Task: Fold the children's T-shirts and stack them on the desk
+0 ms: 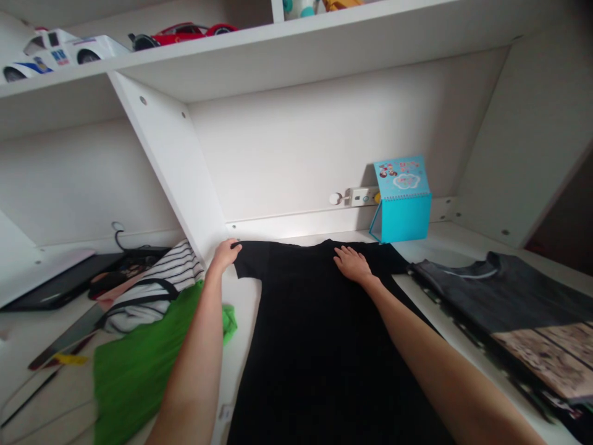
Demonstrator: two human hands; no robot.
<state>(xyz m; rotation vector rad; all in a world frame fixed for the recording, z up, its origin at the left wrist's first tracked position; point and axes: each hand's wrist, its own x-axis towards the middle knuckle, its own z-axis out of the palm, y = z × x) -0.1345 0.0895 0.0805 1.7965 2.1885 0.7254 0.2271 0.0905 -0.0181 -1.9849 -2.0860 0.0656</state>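
A black T-shirt (319, 346) lies spread out on the white desk, its collar side towards the back wall and its short sleeves out to both sides. At the far left corner of the shirt, my left hand (225, 253) has its fingers closed on the sleeve end. My right hand (352, 264) rests flat on the upper right part of the shirt, palm down with the fingers stretched out. My right forearm crosses over the shirt's right side, hiding part of its edge.
Folded shirts, a grey printed one (504, 296) on top, lie at the right. A blue desk calendar (405, 216) stands behind, beside a power strip (364, 196). Green cloth (139, 371) and striped cloth (160, 290) lie left. Overhead, a shelf (324, 55) holds toy cars.
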